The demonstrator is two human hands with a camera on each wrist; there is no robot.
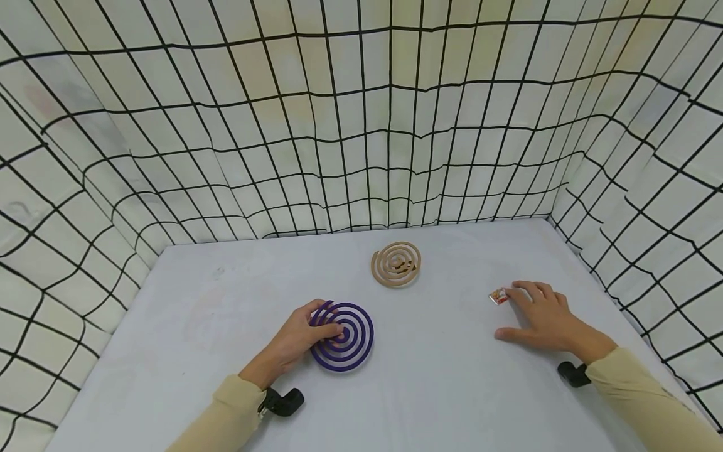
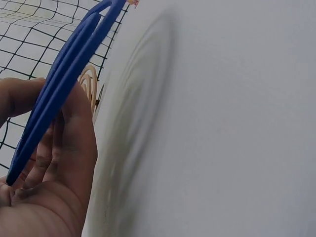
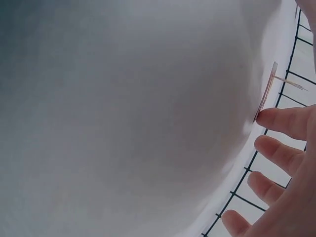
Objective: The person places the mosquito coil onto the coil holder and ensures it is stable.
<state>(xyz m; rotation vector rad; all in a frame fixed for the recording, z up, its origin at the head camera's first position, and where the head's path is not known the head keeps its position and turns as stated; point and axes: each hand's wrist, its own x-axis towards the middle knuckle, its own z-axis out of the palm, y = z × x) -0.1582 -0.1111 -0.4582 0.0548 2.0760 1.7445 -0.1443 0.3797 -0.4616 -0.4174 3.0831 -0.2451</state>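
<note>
My left hand (image 1: 295,339) grips a purple mosquito coil (image 1: 346,335) by its left side, thumb on top and the other fingers beneath. In the left wrist view the coil (image 2: 64,81) looks blue and is held tilted above the white table, its shadow falling beside it. At the right, my right hand (image 1: 541,319) is spread low over the table. Its index fingertip touches the edge of a small red and white packet (image 1: 498,295). Seen from the right wrist, the packet (image 3: 266,94) appears nearly edge-on, with a thin pale piece sticking out from it.
A tan mosquito coil (image 1: 395,264) lies near the back of the table, with small gold-coloured pieces at its middle. Black netting (image 1: 361,135) over pale walls encloses the back and both sides of the white table (image 1: 429,376).
</note>
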